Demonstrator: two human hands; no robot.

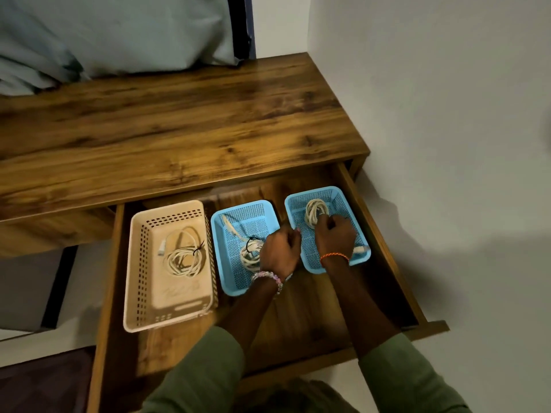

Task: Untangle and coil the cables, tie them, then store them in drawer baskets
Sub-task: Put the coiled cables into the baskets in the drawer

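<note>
The scene was dim and warm-toned, with the brightest area on the white wall [447, 84] at the upper right of the frame. A soft sheen lay across the middle of the wooden desktop [179, 120]. A broad soft shadow fell on the wall at right centre. Wide-angle distortion bent the desk edges, and the lower frame was slightly blurred.

Perforated beige plastic basket [140, 263]; two perforated light-blue plastic baskets [229, 231] [337, 198]; coiled off-white cables [185, 257]; streaky brown wood-grain desk [179, 129]; olive-green sleeves [208, 374].
</note>
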